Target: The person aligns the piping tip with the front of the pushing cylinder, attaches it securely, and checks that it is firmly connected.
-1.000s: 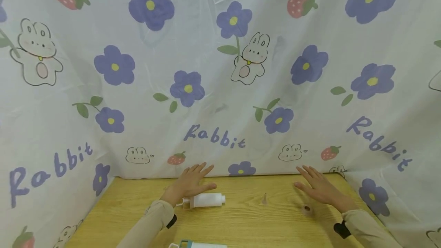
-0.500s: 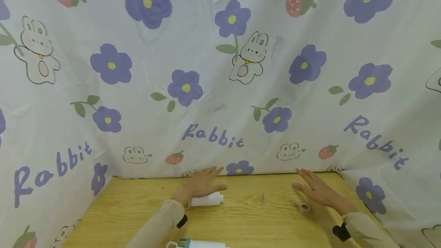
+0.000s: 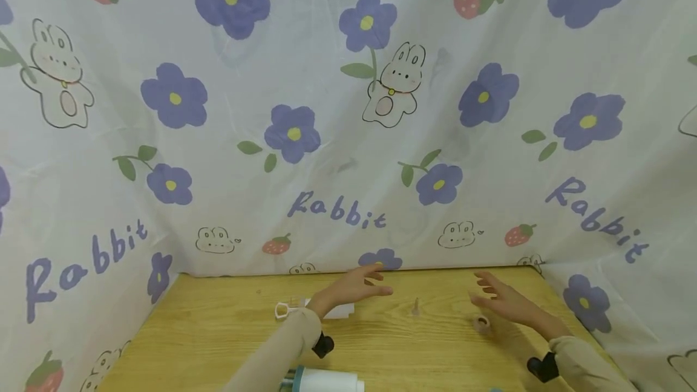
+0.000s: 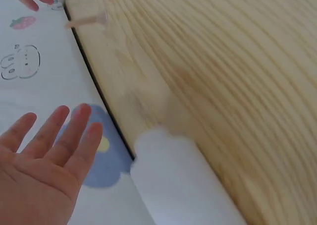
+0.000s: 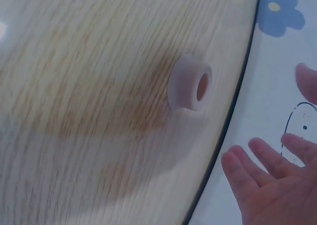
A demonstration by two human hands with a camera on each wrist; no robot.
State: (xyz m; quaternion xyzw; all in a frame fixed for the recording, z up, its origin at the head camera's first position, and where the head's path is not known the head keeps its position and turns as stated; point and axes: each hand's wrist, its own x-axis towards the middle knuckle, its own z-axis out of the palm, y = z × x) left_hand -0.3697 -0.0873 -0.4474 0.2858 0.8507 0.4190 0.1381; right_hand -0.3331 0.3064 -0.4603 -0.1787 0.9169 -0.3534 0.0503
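**Left hand (image 3: pixel 354 286) had moved inward past the white cylinder (image 3: pixel 339 311)**

Half a second before, that hand had covered the cylinder's handle (image 3: pixel 282 311); by now the loop was in sight on the outer side of the sleeve (image 3: pixel 283 349). The cylinder lay on its side on the wooden table (image 3: pixel 207 325), partly hidden by the left wrist in the head view. From the left wrist I could see what the head view hid: a long stretch of plain white barrel, blurred at its tip, with the fingers well to one side of it. That hand held nothing, its fingers loose and apart.

Between the hands stood a small peg (image 3: pixel 416 307), a mere stub from above; the left wrist view showed its stem and wider base. Farther right, a ring-shaped piece (image 5: pixel 189 84) rested near the right hand (image 3: pixel 509 302). Only the right wrist view made out its flared base and round hole. Those fingers were empty too, lightly bent and clear of the ring.

Only the head view took in a second cylinder (image 3: pixel 328 381) with a teal collar, cut off at the bottom edge, and the whole rabbit-printed curtain (image 3: pixel 337 168) behind.
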